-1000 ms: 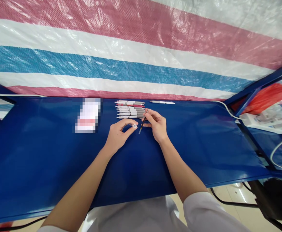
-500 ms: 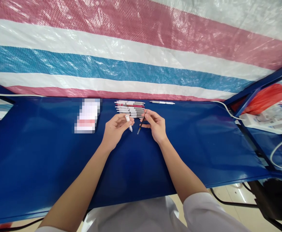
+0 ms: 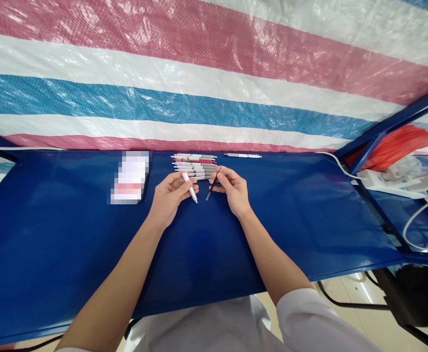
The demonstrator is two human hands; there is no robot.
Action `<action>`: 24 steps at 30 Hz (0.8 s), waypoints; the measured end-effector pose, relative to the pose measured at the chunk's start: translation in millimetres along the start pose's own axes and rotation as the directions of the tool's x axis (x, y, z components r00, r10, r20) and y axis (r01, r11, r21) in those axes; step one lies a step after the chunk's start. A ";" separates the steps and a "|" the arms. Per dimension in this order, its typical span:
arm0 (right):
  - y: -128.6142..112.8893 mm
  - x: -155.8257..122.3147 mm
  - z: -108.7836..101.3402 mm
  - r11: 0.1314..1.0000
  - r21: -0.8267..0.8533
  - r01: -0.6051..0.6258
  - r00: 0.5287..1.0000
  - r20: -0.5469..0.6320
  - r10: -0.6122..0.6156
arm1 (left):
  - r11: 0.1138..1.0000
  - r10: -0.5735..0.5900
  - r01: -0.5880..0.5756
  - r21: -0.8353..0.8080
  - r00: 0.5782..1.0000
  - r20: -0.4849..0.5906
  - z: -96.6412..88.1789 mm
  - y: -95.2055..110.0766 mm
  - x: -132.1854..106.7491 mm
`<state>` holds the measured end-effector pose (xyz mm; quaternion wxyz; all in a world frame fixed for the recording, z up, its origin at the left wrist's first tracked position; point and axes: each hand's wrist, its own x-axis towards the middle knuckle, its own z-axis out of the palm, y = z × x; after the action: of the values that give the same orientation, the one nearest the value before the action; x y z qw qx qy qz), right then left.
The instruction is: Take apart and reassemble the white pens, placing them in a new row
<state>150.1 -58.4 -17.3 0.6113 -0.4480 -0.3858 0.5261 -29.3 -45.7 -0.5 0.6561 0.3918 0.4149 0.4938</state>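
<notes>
My left hand [image 3: 169, 195] is closed around a short white pen barrel [image 3: 190, 187] whose tip points down and right. My right hand [image 3: 233, 188] pinches a thin dark pen refill [image 3: 212, 186] between thumb and fingers, its lower end slanting toward the barrel. Both hands hover just above the blue table [image 3: 70, 244], a few centimetres apart. Directly behind them lies a neat row of several white, grey and red pens [image 3: 194, 165].
A single white pen [image 3: 242, 156] lies apart at the table's back edge. A blurred white and red packet [image 3: 130, 177] rests to the left. A striped tarp hangs behind. To the right stand a white power strip [image 3: 393, 182], cables and a red bag [image 3: 393, 145].
My left hand has turned the white barrel from end-on to lengthwise, tip toward the refill. Both hands have drawn slightly closer together; the view shifted a little.
</notes>
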 end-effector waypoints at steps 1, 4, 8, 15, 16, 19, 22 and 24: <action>-0.1 -0.4 0.4 1.000 -0.006 0.008 1.000 -0.002 -0.008 | 1.000 0.004 -0.004 0.001 1.000 0.001 -0.5 -0.1 0.3; 0.2 -2.9 2.4 0.998 -0.036 0.044 0.999 -0.010 -0.045 | 1.000 0.011 -0.011 0.006 1.000 0.000 -1.7 0.1 1.0; -1.0 -9.0 5.8 0.979 -0.119 0.165 0.986 -0.003 -0.167 | 0.999 0.022 -0.021 0.029 1.000 -0.009 -1.3 2.2 0.1; -12.9 -19.8 5.8 0.874 -0.351 0.336 0.940 0.060 -0.337 | 0.994 0.049 -0.047 0.094 0.999 -0.022 -1.3 3.2 -1.5; -13.4 -20.4 5.5 0.860 -0.362 0.360 0.931 0.072 -0.359 | 0.994 0.051 -0.049 0.099 0.998 -0.020 -1.6 2.8 -1.5; -11.7 -20.8 5.0 0.816 -0.379 0.436 0.897 0.107 -0.429 | 0.993 0.055 -0.053 0.110 0.998 -0.017 -2.6 1.5 -1.2; -8.6 -20.3 4.9 0.778 -0.401 0.483 0.871 0.124 -0.476 | 0.992 0.058 -0.056 0.110 0.998 -0.014 -3.1 0.5 -0.9; -7.6 -20.2 5.0 0.778 -0.417 0.470 0.878 0.127 -0.462 | 0.992 0.058 -0.056 0.109 0.998 -0.010 -3.2 0.0 -0.7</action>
<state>144.7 -77.9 -8.6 0.6029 -0.4592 -0.5972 0.2627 -32.4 -46.1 -1.5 0.6168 0.4352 0.4340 0.4917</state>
